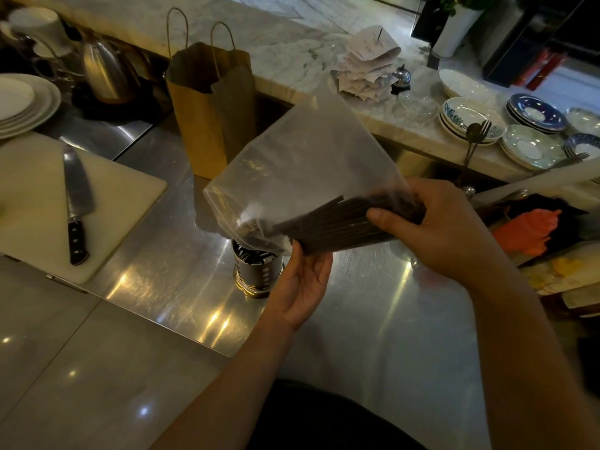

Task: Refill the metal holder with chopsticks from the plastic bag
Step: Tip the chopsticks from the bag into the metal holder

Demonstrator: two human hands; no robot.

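A clear plastic bag (308, 157) is held above the steel counter, tilted with its mouth low at the left. Inside lies a bundle of dark chopsticks (337, 227), nearly level. My right hand (431, 228) is shut on the bundle's right end through the plastic. My left hand (305, 280) grips the bag's lower edge under the left ends of the chopsticks. The perforated metal holder (256, 271) stands upright on the counter just below the bag's mouth, with some dark chopsticks inside it. The bag hides part of the holder's rim.
A brown paper bag (207, 105) stands behind the holder. A knife (75, 203) lies on a white cutting board (32, 196) at the left. Stacked plates (22, 102) and a kettle (104, 73) sit far left. Plates (470, 118), forks and receipts (367, 66) line the marble ledge.
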